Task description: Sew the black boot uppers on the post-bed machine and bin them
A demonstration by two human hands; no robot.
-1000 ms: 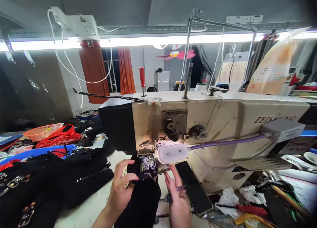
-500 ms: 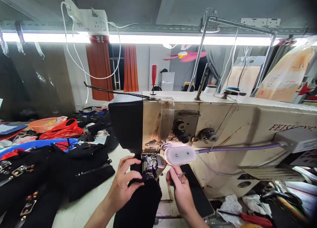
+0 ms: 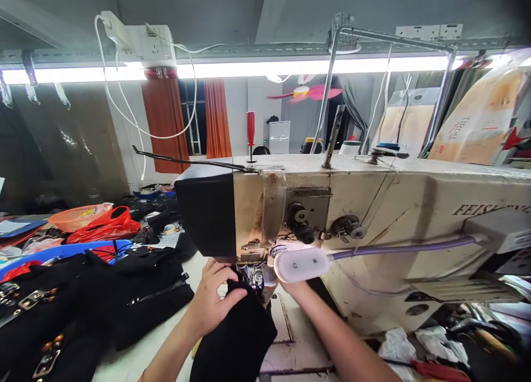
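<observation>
My left hand (image 3: 212,298) pinches the upper edge of a black cloth (image 3: 238,337), thumb on the near side, just left of the presser foot area (image 3: 254,277). The cloth hangs down toward me from the sewing machine (image 3: 373,202). My right hand (image 3: 295,289) reaches in behind the white lamp (image 3: 302,264). Only its wrist end shows; its fingers and anything in them are hidden by the lamp and the machine head.
Black garments with buckles (image 3: 31,302) lie at the left, beside a blue tray (image 3: 66,252) and an orange basket (image 3: 78,218). A red screwdriver (image 3: 250,130) stands on the machine. Crumpled white paper (image 3: 396,346) and a red-handled tool (image 3: 440,371) lie at lower right.
My right hand, which held a small metal thing in front of the lamp, has moved up and behind it. My left fingers have closed on the cloth, whose top is raised.
</observation>
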